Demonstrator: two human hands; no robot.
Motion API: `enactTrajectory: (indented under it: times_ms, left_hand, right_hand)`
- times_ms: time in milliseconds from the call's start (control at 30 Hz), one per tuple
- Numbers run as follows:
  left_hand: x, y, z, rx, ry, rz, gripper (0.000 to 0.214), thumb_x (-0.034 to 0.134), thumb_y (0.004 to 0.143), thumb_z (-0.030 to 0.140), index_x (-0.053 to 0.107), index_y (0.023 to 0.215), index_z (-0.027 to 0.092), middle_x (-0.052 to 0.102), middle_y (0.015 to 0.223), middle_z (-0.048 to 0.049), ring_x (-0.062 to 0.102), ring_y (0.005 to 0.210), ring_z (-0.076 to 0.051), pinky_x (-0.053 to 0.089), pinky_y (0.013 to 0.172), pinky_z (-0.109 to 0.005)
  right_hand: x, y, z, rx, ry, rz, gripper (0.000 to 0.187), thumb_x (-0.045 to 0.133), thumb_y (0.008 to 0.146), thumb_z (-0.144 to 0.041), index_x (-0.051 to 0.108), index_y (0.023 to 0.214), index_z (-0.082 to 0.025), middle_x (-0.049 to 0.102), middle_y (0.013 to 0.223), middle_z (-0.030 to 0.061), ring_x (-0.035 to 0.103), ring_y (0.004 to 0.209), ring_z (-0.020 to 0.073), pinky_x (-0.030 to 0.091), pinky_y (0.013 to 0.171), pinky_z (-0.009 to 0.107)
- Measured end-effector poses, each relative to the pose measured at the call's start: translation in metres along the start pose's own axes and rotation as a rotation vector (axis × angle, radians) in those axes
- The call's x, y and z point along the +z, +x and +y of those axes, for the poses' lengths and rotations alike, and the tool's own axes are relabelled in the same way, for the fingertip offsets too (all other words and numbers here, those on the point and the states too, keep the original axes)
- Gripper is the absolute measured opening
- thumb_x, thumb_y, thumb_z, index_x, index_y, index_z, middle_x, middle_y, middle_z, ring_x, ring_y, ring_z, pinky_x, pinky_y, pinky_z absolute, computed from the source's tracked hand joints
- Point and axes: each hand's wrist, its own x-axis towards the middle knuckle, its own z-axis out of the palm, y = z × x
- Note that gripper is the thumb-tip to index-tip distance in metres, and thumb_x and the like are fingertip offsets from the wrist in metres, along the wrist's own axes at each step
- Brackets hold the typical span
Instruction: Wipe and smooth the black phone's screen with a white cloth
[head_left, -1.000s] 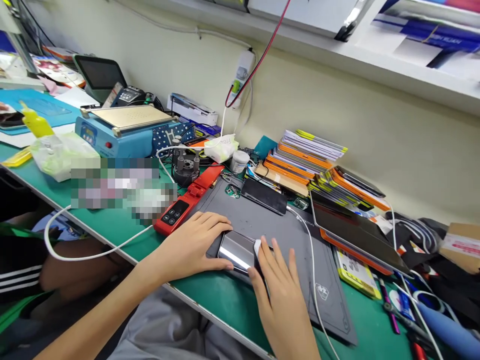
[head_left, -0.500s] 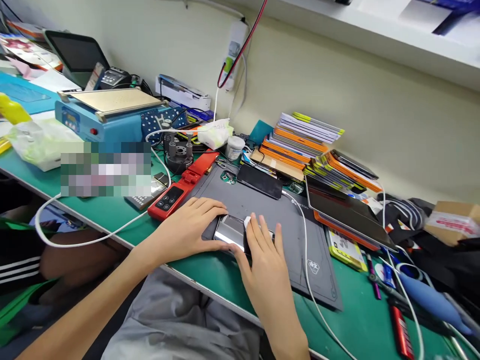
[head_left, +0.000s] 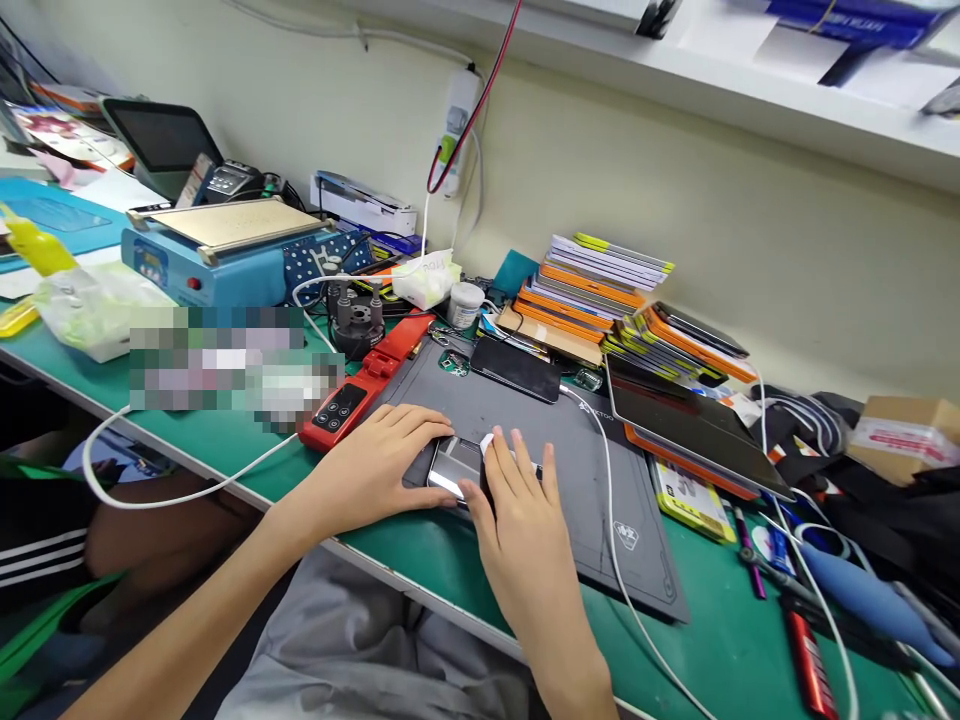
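A shiny silver phone [head_left: 452, 464] lies at the near edge of the dark grey work mat [head_left: 592, 470]. My left hand [head_left: 390, 450] is closed around its left end, thumb along the near side and fingers at the far side. Over the right part of the phone rests my right hand [head_left: 521, 500], its fingers stretched and pressing a small white wipe [head_left: 487, 443] on the surface. Most of the wipe is hidden beneath those fingers. Farther back on the mat is a black phone [head_left: 516, 368] with a white cable [head_left: 609, 480] at its right end.
A red device with buttons [head_left: 341, 405] sits left of the mat. Behind stand a blue machine [head_left: 225, 270], a white jar [head_left: 465, 303] and stacked orange and yellow boxes [head_left: 577, 290]. On the right are a dark tablet-like panel [head_left: 690, 420] and a red cylinder [head_left: 810, 660]. Another person's leg [head_left: 142, 540] shows at left.
My right hand and the wipe have shifted slightly left over the phone, covering more of its middle. The left hand keeps its hold. The view has tilted slightly upward.
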Motion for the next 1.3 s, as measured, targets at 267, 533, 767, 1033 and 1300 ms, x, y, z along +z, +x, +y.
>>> enactTrajectory:
  times_ms: [267,533,767,1033,1300]
  left_hand:
    - [-0.003,0.003,0.001,-0.006,-0.037,-0.025,0.067,0.072,0.092,0.068,0.06,0.14,0.023,0.063,0.146,-0.0061,0.058,0.135,-0.027,0.045,0.113,-0.042]
    - [0.001,0.001,0.001,-0.007,-0.038,0.015,0.066,0.068,0.094,0.07,0.06,0.141,0.024,0.062,0.147,-0.0074,0.059,0.133,-0.028,0.045,0.113,-0.042]
    - [0.0,0.003,0.0,0.002,-0.051,0.012,0.068,0.074,0.09,0.068,0.062,0.139,0.022,0.064,0.145,-0.0085,0.06,0.133,-0.029,0.048,0.112,-0.045]
    - [-0.013,-0.004,0.002,-0.079,-0.49,0.135,0.051,0.029,0.116,0.044,0.036,0.164,0.027,0.052,0.162,-0.0054,0.045,0.153,-0.021,0.034,0.13,-0.041]
    - [-0.015,-0.007,0.004,-0.195,-0.721,0.084,0.063,0.015,0.113,0.062,0.031,0.168,0.037,0.049,0.166,-0.0009,0.041,0.157,-0.027,0.026,0.134,-0.05]
  right_hand:
    - [-0.007,-0.037,0.007,-0.203,-0.143,0.086,0.064,0.043,0.111,-0.051,0.052,0.153,-0.004,0.047,0.165,0.0131,0.03,0.162,0.034,0.009,0.134,0.053]
    - [0.004,-0.017,0.003,-0.147,-0.18,0.106,0.059,0.039,0.112,-0.047,0.055,0.151,-0.005,0.05,0.163,0.0114,0.049,0.151,0.035,0.026,0.128,0.056]
    - [-0.004,-0.038,0.012,-0.25,-0.265,0.119,0.061,0.045,0.11,-0.051,0.059,0.147,-0.005,0.051,0.161,0.0138,0.05,0.149,0.0392,0.011,0.132,0.057]
    - [0.001,-0.009,-0.011,-0.13,0.005,0.088,0.061,0.033,0.114,-0.046,0.054,0.151,-0.003,0.051,0.162,0.0128,0.039,0.157,0.0332,0.01,0.132,0.052]
    - [-0.007,0.0,-0.017,-0.074,0.055,-0.024,0.06,0.035,0.114,-0.048,0.057,0.15,-0.004,0.05,0.163,0.0096,0.038,0.158,0.0313,0.008,0.135,0.051]
